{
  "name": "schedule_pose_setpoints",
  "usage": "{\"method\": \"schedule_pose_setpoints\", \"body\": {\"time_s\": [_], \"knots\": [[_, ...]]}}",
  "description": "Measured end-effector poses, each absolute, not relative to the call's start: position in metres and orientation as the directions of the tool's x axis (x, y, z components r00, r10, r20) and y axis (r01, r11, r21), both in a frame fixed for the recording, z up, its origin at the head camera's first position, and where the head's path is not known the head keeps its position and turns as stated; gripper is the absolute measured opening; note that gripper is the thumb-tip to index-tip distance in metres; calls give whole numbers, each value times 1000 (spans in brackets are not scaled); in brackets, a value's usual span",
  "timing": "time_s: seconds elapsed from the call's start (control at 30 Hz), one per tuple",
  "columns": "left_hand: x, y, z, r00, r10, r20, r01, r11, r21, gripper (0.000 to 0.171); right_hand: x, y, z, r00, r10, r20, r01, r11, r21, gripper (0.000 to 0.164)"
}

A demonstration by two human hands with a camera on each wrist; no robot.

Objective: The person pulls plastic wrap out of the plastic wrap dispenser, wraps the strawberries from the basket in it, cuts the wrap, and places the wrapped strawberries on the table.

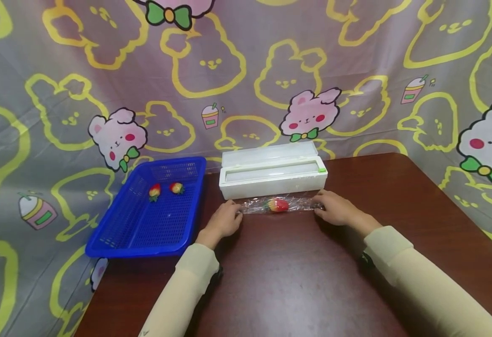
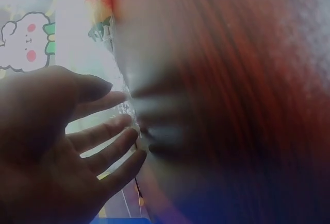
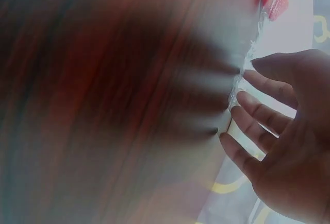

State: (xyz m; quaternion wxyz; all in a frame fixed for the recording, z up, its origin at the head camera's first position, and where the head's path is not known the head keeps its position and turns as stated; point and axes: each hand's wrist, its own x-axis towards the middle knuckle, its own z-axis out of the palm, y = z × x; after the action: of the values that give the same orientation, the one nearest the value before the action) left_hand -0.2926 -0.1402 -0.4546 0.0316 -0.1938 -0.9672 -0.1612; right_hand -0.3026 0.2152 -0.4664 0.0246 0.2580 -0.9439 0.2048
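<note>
A red and yellow strawberry lies in a narrow strip of clear plastic wrap on the table, its green leaves toward the left. At the strip's left end, my left hand touches the wrap with spread, fairly straight fingertips. My right hand touches the right end in the same way. In the left wrist view, the thumb and fingers meet the wrap's edge at the tabletop. The right wrist view shows the right fingers along that edge too. Whether either thumb pinches any film is unclear.
Just behind the wrap stands a long white wrap box with its lid up and a green tab at the right. A blue plastic basket at the left holds two strawberries. A patterned curtain hangs behind the brown table.
</note>
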Motion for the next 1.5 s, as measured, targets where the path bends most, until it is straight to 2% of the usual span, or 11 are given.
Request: {"method": "schedule_pose_setpoints", "body": {"time_s": [0.27, 0.57, 0.97, 1.13, 1.23, 1.3, 1.4, 1.5], "knots": [[-291, -141, -454, -952, 295, 86, 307, 909, 281, 23, -302, 225, -467, -863, -478, 165, -504, 786, -360, 20], [-287, -146, -452, -959, 270, 79, 282, 920, 272, 26, -300, 232, -466, -867, -470, 164, -496, 785, -372, 23], [-287, -155, -453, -972, 224, 65, 233, 939, 252, 23, -301, 243, -461, -866, -478, 146, -497, 793, -353, 17], [-287, -153, -450, -968, 232, 94, 247, 943, 223, 16, -307, 249, -448, -903, -396, 170, -431, 821, -374, 13], [-287, -147, -444, -954, 252, 160, 282, 937, 206, 13, -316, 252, -438, -929, -306, 209, -367, 834, -411, 25], [-290, -140, -438, -938, 275, 212, 316, 929, 194, 13, -325, 253, -431, -938, -265, 224, -340, 834, -435, 41], [-295, -126, -426, -912, 318, 259, 370, 910, 187, 19, -339, 254, -423, -944, -246, 221, -323, 833, -449, 67], [-301, -110, -414, -889, 370, 268, 424, 887, 181, 25, -354, 254, -420, -945, -257, 201, -321, 844, -430, 81]]}}
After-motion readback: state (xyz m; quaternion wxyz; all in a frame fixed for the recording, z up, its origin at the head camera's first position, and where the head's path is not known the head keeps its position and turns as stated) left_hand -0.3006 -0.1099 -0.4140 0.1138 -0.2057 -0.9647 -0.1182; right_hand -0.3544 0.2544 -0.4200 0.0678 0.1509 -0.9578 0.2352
